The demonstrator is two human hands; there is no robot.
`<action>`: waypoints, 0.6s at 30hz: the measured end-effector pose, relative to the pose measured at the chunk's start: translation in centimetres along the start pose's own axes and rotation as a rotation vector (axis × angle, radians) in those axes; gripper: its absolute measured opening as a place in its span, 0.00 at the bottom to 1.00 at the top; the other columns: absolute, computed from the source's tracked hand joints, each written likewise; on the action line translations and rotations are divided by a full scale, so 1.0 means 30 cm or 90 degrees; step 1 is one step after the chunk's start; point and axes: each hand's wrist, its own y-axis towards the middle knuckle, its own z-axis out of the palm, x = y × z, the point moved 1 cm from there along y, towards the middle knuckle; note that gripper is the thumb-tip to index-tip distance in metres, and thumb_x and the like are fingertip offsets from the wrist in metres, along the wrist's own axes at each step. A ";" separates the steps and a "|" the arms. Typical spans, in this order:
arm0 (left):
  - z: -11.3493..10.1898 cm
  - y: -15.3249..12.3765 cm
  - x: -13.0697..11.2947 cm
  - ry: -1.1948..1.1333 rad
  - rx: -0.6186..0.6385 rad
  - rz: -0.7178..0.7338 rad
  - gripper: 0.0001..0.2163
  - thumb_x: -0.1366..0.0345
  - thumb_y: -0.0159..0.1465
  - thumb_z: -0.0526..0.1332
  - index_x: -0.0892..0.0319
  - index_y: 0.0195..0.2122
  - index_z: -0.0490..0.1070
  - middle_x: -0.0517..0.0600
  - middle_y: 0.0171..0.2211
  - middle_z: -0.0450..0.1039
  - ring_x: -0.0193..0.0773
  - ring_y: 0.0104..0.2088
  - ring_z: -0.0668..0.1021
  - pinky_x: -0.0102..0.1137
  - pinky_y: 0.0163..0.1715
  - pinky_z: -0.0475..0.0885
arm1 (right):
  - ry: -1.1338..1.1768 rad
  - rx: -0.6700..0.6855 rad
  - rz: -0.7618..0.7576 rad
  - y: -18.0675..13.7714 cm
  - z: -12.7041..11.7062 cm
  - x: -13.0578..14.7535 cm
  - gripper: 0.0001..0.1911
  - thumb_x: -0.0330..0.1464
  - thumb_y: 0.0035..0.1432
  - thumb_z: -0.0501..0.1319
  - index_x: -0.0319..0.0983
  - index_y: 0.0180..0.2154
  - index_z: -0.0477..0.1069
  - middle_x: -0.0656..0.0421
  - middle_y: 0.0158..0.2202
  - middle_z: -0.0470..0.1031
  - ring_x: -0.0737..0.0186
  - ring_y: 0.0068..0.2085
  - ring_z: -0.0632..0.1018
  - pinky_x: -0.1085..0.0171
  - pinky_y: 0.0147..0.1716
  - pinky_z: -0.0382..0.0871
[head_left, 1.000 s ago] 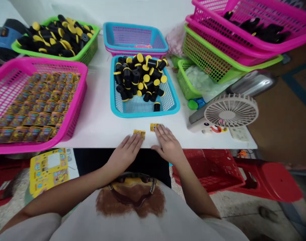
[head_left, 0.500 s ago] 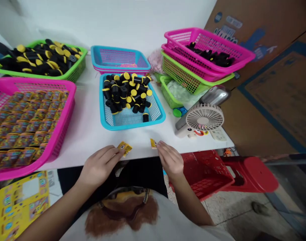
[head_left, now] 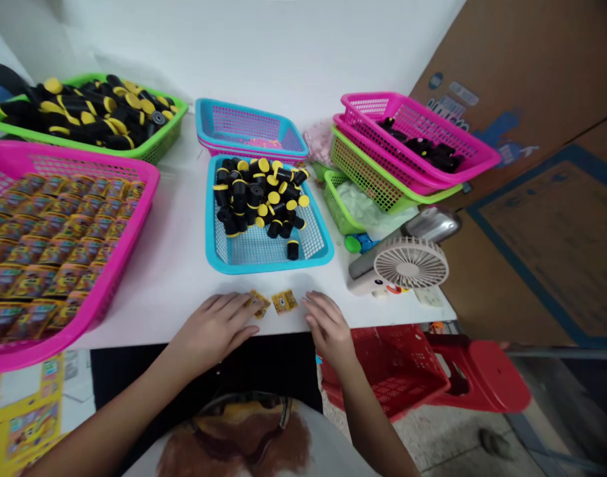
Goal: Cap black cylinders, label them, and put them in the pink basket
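I see my left hand [head_left: 217, 328] lying flat and open at the front edge of the white table [head_left: 179, 265], its fingertips touching a small yellow sticker [head_left: 259, 304], while a second sticker [head_left: 284, 301] lies just beside the first, between both hands. My right hand [head_left: 328, 326] rests near that second sticker with fingers loosely spread, gripping nothing. Behind the stickers sits a blue basket [head_left: 264, 255] of black and yellow caps [head_left: 258, 195], with a pink basket [head_left: 105, 278] to the left and a small fan [head_left: 410, 263] to the right.
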 end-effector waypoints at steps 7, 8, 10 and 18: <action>-0.046 -0.077 0.084 0.019 -0.048 -0.026 0.15 0.73 0.71 0.55 0.58 0.53 0.78 0.52 0.50 0.82 0.48 0.55 0.78 0.43 0.58 0.71 | -0.148 0.108 -0.017 0.029 0.024 -0.016 0.21 0.35 0.68 0.60 0.42 0.60 0.73 0.49 0.60 0.78 0.47 0.63 0.76 0.46 0.58 0.76; -0.041 -0.083 0.090 0.010 -0.048 -0.029 0.15 0.73 0.70 0.55 0.59 0.53 0.78 0.52 0.50 0.82 0.47 0.55 0.78 0.42 0.58 0.71 | -0.154 0.139 -0.036 0.033 0.030 -0.017 0.22 0.35 0.68 0.60 0.42 0.62 0.71 0.49 0.61 0.77 0.47 0.63 0.76 0.46 0.59 0.74; -0.036 -0.080 0.095 -0.003 -0.043 -0.028 0.16 0.74 0.69 0.54 0.58 0.52 0.78 0.51 0.51 0.82 0.46 0.55 0.77 0.42 0.59 0.71 | -0.147 0.191 -0.054 0.041 0.031 -0.019 0.25 0.36 0.67 0.59 0.42 0.64 0.69 0.50 0.62 0.77 0.50 0.64 0.75 0.47 0.61 0.71; -0.060 -0.002 0.127 0.034 0.010 0.020 0.15 0.61 0.72 0.55 0.53 0.54 0.78 0.49 0.50 0.82 0.45 0.51 0.79 0.39 0.55 0.68 | -0.142 0.299 -0.089 0.082 -0.007 -0.027 0.30 0.45 0.62 0.62 0.40 0.62 0.71 0.49 0.59 0.78 0.51 0.65 0.73 0.51 0.74 0.44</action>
